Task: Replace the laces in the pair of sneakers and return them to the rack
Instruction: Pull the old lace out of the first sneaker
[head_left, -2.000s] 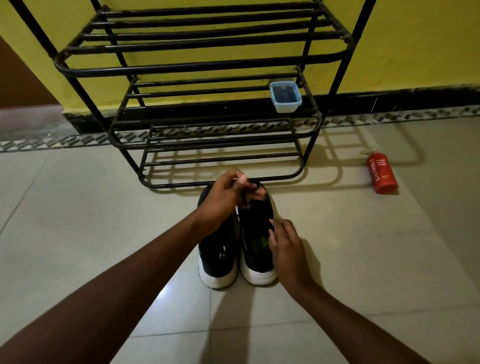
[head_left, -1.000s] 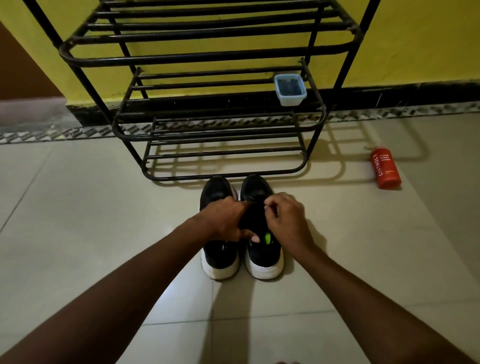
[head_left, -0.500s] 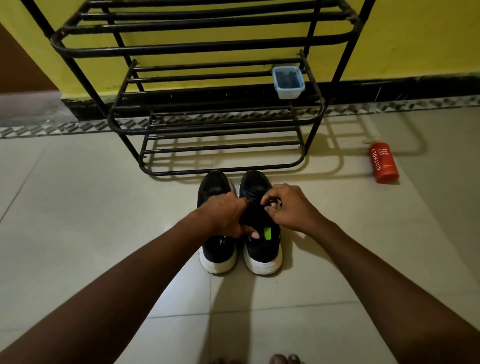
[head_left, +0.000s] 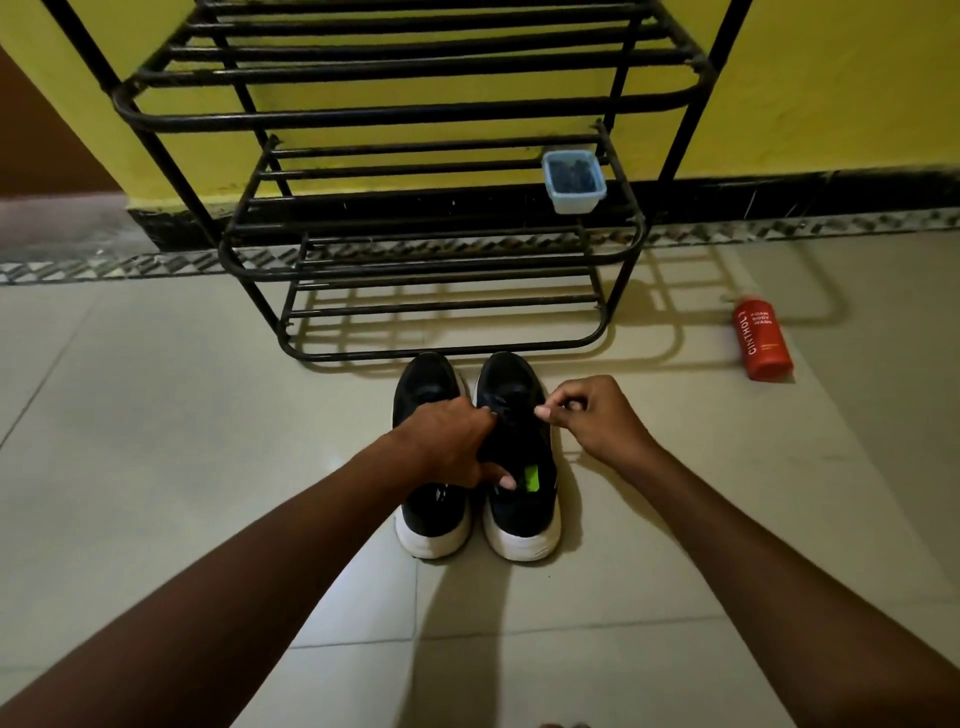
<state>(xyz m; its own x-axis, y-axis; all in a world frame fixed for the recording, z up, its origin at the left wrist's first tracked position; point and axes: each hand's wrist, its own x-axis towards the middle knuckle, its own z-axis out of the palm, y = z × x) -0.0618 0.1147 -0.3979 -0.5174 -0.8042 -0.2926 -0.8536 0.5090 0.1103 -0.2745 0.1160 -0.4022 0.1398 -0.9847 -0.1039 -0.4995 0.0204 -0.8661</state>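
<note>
Two black sneakers with white soles stand side by side on the floor, toes toward the rack: the left sneaker (head_left: 428, 384) and the right sneaker (head_left: 522, 499), which has a green tag inside. My left hand (head_left: 452, 441) lies across both and grips the right sneaker's upper, fingers by the laces and thumb near the tag. My right hand (head_left: 592, 415) sits at that shoe's right side, its thumb and forefinger pinched together at the lace area; the dark lace itself is hard to make out.
A black metal shoe rack (head_left: 415, 249) stands just beyond the sneakers against a yellow wall. A small pale blue tub (head_left: 574, 182) sits on its middle shelf at the right. A red bottle (head_left: 761, 338) lies on the tiled floor to the right.
My left hand came down from the toe of the right sneaker to its middle. My right hand rose from the heel area to the laces and has since drawn out to the right.
</note>
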